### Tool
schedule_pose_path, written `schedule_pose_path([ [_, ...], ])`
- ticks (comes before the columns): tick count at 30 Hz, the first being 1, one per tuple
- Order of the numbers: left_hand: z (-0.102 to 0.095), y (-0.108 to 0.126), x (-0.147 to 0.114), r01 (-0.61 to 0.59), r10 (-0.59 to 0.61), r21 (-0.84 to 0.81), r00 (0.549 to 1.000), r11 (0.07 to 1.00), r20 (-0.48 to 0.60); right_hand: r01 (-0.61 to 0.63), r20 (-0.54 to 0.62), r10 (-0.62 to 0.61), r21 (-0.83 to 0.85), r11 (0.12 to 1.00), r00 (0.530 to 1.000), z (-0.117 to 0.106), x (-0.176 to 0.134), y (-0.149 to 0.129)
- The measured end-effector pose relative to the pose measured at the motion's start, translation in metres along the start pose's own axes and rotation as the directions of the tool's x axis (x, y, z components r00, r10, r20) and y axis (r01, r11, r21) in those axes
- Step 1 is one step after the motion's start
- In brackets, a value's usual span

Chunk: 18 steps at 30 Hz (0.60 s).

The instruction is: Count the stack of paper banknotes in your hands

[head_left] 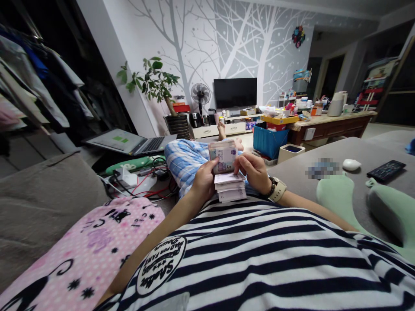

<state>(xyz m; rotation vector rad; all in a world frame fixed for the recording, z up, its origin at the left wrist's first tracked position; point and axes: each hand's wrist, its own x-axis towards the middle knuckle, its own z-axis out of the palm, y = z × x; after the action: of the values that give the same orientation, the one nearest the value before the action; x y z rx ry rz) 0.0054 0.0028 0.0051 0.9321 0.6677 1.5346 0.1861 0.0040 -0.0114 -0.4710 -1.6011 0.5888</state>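
The left hand (202, 181) clamps a stack of banknotes (223, 162) above the lap at near centre, the right hand (254, 170) pinches its top notes, and loosely peeled notes could slide onto the striped shirt (259, 250).

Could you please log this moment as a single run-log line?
left hand: grips banknote stack | right hand: fingers on folded-down banknotes | setting: reclined on sofa | nearby: laptop, remote
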Motion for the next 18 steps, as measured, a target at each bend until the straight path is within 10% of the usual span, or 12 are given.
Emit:
schedule_pose_path([
  [9,-0.004,0.009,-0.008,0.072,-0.074,0.057,0.997,0.996,0.031,-0.068,-0.216,0.047,-0.091,0.994,0.975,-0.002,0.004,0.012],
  [18,-0.003,0.004,-0.004,0.033,-0.033,0.018,0.999,0.999,0.018,-0.075,-0.19,0.052,-0.114,0.991,0.98,-0.004,0.007,0.015],
])
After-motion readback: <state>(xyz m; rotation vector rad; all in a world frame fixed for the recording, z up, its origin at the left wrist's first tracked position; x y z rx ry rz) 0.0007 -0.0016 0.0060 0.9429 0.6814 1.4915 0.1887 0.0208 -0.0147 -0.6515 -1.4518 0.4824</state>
